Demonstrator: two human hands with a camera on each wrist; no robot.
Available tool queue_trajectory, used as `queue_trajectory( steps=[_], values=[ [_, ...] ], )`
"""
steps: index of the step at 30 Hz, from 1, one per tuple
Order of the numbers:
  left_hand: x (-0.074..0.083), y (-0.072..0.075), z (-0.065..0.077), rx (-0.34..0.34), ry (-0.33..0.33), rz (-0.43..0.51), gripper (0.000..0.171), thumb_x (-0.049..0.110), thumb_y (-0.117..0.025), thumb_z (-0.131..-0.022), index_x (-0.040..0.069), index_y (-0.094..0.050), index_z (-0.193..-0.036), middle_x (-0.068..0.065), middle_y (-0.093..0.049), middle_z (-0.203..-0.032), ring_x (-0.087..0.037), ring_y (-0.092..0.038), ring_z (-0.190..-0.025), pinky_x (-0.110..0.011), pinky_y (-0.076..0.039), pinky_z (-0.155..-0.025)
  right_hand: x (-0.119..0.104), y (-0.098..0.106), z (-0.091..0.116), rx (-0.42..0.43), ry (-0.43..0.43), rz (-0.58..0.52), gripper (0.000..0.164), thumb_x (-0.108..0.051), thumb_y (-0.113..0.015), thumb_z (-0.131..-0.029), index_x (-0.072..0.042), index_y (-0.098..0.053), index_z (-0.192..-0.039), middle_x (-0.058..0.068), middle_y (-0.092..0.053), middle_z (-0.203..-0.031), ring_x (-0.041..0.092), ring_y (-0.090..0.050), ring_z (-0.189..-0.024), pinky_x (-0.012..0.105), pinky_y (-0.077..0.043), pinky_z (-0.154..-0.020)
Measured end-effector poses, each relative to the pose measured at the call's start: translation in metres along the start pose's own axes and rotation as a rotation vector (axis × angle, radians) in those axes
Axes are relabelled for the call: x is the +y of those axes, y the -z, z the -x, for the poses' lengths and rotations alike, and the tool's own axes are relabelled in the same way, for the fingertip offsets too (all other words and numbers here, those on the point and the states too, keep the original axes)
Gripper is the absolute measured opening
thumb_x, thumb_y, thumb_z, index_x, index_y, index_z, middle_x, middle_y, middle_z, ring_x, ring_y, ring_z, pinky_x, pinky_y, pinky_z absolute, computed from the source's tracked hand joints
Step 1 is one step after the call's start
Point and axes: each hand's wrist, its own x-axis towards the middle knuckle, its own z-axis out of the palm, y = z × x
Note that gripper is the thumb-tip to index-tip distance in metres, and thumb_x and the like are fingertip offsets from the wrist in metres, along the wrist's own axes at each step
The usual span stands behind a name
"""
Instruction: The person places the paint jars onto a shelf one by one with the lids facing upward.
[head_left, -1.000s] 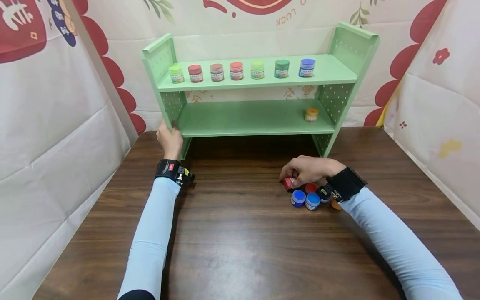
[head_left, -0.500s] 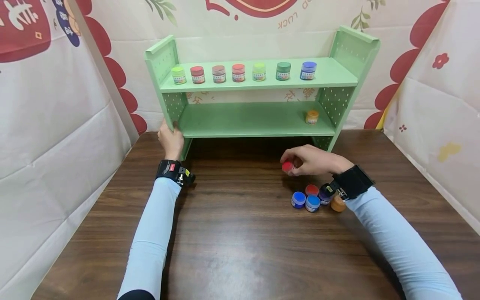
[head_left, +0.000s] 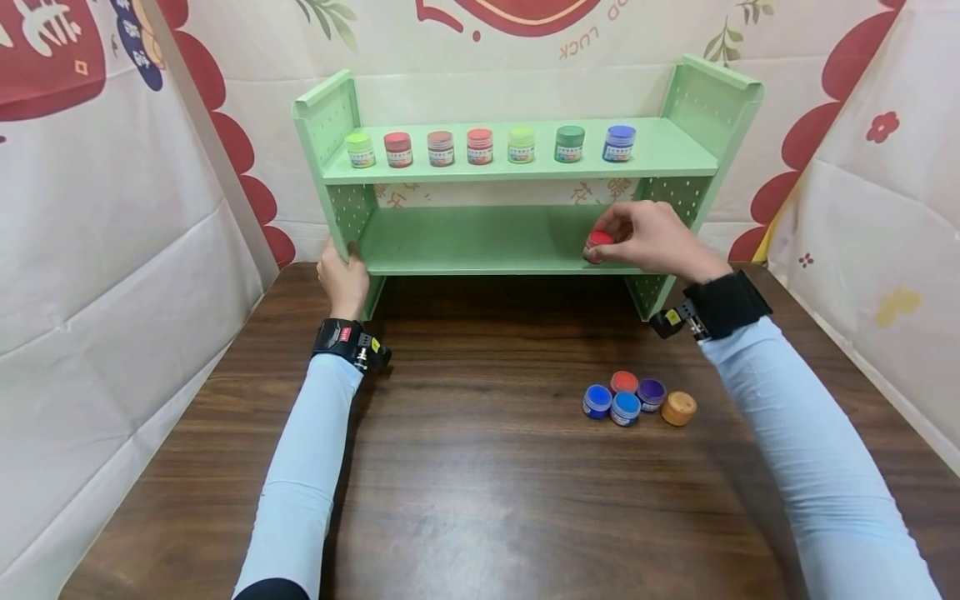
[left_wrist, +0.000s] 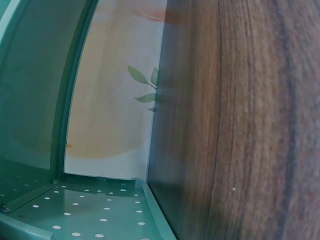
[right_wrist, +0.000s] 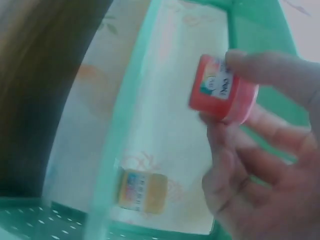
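My right hand (head_left: 660, 240) pinches a small red paint jar (head_left: 598, 240) between thumb and fingers, at the front of the lower shelf's right part. The right wrist view shows the same red jar's printed label (right_wrist: 216, 82). Close by on that lower shelf stands a yellow paint jar (right_wrist: 142, 191), which the right hand hides in the head view. On the left, my left hand (head_left: 344, 282) grips the side panel of the green two-tier shelf (head_left: 465, 237). Only the shelf's perforated panel (left_wrist: 90, 210) and the table show in the left wrist view; that hand is outside it.
Along the upper tier runs a row of several jars, from a light green one (head_left: 361, 150) to a blue one (head_left: 619, 144). Blue, red, purple and orange jars (head_left: 678, 408) cluster on the brown table (head_left: 480, 467), below the right forearm. Printed cloth (head_left: 135, 292) encloses the table.
My right hand has lifted the red jar off the table and carried it up and forward to the lower shelf. The left hand stays on the side panel.
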Motion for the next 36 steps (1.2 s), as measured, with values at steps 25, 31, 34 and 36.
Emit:
queue_trajectory(
  steps=[25,31,34,36],
  values=[
    [0.001,0.0,0.002,-0.012,-0.004,-0.007,0.028,0.01,-0.057,-0.099,0.009,-0.07,-0.124,-0.013,-0.071,-0.132,-0.04,-0.066,-0.123,-0.057,-0.048,-0.103,0.011,0.005,-0.06,-0.281,-0.138,0.04,0.04,-0.022,-0.078,-0.09,-0.003,-0.072,-0.124,0.018,-0.073,-0.11,0.017,-0.059,-0.067,0.032,-0.048,-0.064],
    [0.002,0.0,0.001,-0.008,-0.003,-0.004,0.028,0.01,-0.057,-0.099,0.009,-0.07,-0.124,-0.013,-0.071,-0.131,-0.04,-0.066,-0.123,-0.056,-0.048,-0.104,0.011,0.004,-0.062,-0.283,-0.137,0.035,0.039,-0.022,-0.079,-0.089,-0.003,-0.072,-0.123,0.021,-0.072,-0.117,0.017,-0.061,-0.066,0.032,-0.05,-0.06],
    [0.002,0.0,0.0,-0.006,0.003,-0.002,0.028,0.01,-0.057,-0.099,0.008,-0.07,-0.124,-0.013,-0.071,-0.131,-0.04,-0.066,-0.123,-0.056,-0.048,-0.104,0.011,0.003,-0.064,-0.279,-0.138,0.038,0.039,-0.023,-0.08,-0.088,-0.004,-0.071,-0.122,0.022,-0.072,-0.119,0.02,-0.063,-0.072,0.031,-0.05,-0.058],
    [0.002,0.0,0.0,-0.007,0.006,-0.005,0.028,0.01,-0.057,-0.099,0.009,-0.07,-0.124,-0.013,-0.072,-0.131,-0.04,-0.066,-0.123,-0.056,-0.048,-0.104,0.011,0.002,-0.064,-0.281,-0.139,0.04,0.04,-0.023,-0.08,-0.088,-0.003,-0.071,-0.122,0.023,-0.071,-0.121,0.021,-0.063,-0.079,0.031,-0.05,-0.058]
  ],
)
